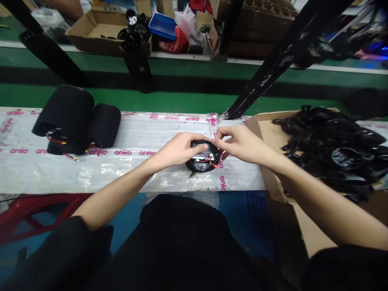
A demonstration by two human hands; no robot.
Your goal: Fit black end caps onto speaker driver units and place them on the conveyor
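A round black plastic housing (pixel 203 159) lies on the bench with its open side up, and thin red wires run across it. My left hand (pixel 177 149) grips its left side, fingers over the top. My right hand (pixel 239 141) pinches its upper right rim between thumb and fingertips, close to the wires. My fingers hide part of the housing. Two black padded cylinders (pixel 65 111) with red wire ends lie to the left, apart from both hands.
Clear plastic sheeting (pixel 91 169) printed with pink "anko" lettering covers the bench. A cardboard box (pixel 266 137) heaped with black moulded parts stands at the right. Black uprights (pixel 281 60) rise ahead, before a green-sided bench holding cartons and a blue crate (pixel 162 26). A red stool (pixel 36 210) stands below left.
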